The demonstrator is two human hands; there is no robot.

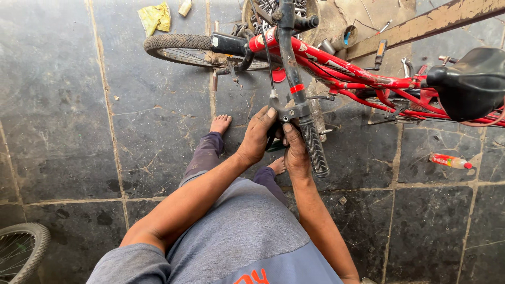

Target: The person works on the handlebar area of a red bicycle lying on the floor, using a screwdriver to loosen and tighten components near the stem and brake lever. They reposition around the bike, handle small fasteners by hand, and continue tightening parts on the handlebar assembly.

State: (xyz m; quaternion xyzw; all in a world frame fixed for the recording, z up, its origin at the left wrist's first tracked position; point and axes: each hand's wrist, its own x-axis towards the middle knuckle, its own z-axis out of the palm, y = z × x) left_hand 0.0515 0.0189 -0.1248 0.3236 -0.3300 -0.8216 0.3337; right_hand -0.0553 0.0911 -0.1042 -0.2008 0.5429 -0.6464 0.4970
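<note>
Head view looks straight down at a person w/ both hands on the handlebar (292, 79) of a red bicycle (363, 79). Left hand (257, 138) is curled around the brake lever clamp (289, 112) from the left, thumb up on the metal bracket, fingers wrapped under & mostly hidden. Right hand (295, 150) is closed just beside it, touching the bar where the black ribbed grip (314, 148) begins, thumb tip on the clamp; can't tell if it holds a tool. Grip sticks out below-right of both hands. Brake cable (264, 47) runs up from the clamp. Bike's front tyre (181, 42) lies upper left, black saddle (471, 79) far right. Bare feet stand on dark tiled floor (63, 105). A small bottle (448, 161) lies right; yellow rag (155, 17) up top; another wheel (21, 250) bottom left.
</note>
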